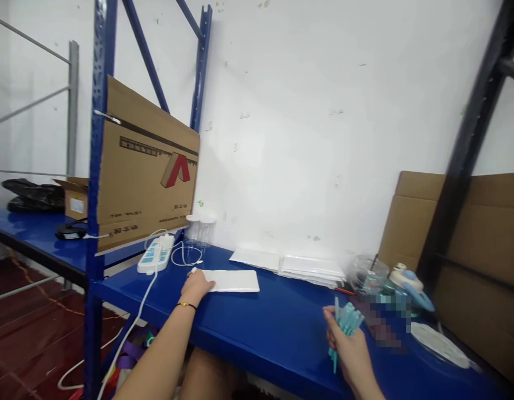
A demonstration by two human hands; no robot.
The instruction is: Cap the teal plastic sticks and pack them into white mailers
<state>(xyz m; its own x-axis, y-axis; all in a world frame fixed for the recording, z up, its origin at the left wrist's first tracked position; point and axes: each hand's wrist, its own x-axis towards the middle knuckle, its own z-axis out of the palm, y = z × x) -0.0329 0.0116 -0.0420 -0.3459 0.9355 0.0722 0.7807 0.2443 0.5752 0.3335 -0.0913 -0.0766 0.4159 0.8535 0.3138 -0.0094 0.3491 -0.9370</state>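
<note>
My left hand (196,288) is closed around the left end of a white flat rectangular piece (236,281), which lies on the blue tabletop (257,322). Its thumb rests by the near edge; the other fingertips are partly hidden. Over the right part of the table, my right hand (347,345) grips a bundle of slim teal sticks (349,319), pen-like in shape, with one standing a little apart at the thumb side. What kind of sticks they are is too blurred to tell. Behind both hands, stacked white sheets (311,268) lie along the wall.
A white power strip (157,254) with cables sits at the left, by two clear jars (199,230). At the right are a clear tub (367,272), a teal bottle (402,283) and a white round lid-like disc (440,344). Blue posts (99,166) and cardboard (149,166) border the left side.
</note>
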